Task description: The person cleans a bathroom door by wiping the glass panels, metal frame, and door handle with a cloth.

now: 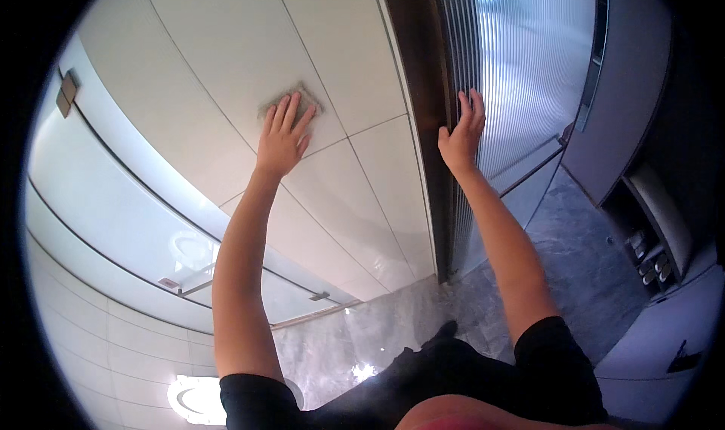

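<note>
My left hand (284, 132) lies flat, fingers spread, on a greyish cloth (308, 99) pressed against the pale tiled wall (362, 67). Only the cloth's edges show around the fingers, so its exact kind is hard to tell. To the right, my right hand (465, 127) rests at the edge of a ribbed glass door panel (527, 73), beside the dark door frame (416, 50). Its thumb is apart from the raised fingers; whether it grips the panel's edge is not clear.
A glass shower door (124, 186) with metal hinges and a handle is at left. A white toilet (198, 399) stands at lower left. Grey marble-look flooring (340, 345) lies below. At right, a low shelf (651, 260) holds shoes near a dark cabinet panel (623, 90).
</note>
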The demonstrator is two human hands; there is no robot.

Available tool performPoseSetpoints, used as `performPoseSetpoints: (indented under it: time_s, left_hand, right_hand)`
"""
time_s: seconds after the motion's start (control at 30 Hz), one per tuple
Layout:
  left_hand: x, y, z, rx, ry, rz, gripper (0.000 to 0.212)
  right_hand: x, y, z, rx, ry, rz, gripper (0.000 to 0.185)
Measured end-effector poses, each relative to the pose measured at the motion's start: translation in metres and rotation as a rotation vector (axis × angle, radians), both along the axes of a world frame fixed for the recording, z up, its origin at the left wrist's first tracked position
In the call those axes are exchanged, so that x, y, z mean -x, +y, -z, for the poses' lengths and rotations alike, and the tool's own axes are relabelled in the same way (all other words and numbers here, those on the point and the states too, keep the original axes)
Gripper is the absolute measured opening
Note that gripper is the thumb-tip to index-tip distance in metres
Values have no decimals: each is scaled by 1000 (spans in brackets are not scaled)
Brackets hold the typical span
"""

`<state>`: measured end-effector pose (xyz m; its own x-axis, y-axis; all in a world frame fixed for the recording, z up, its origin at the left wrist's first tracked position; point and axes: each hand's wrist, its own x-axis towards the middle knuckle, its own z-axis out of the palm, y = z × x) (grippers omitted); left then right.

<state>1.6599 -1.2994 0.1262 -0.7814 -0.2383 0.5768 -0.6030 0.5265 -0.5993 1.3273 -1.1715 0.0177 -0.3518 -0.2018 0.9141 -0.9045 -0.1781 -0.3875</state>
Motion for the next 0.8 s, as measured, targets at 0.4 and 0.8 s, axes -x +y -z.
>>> performPoseSetpoints:
  time_s: [0.4, 0.8]
  left_hand:
    - [-56, 23, 85, -479, 475, -161, 27]
    - [118, 227, 347, -1292, 1452, -94, 26]
  right_hand:
    - [15, -15, 10, 73, 96, 46, 83]
    - [9, -18, 22, 84, -30, -343, 72]
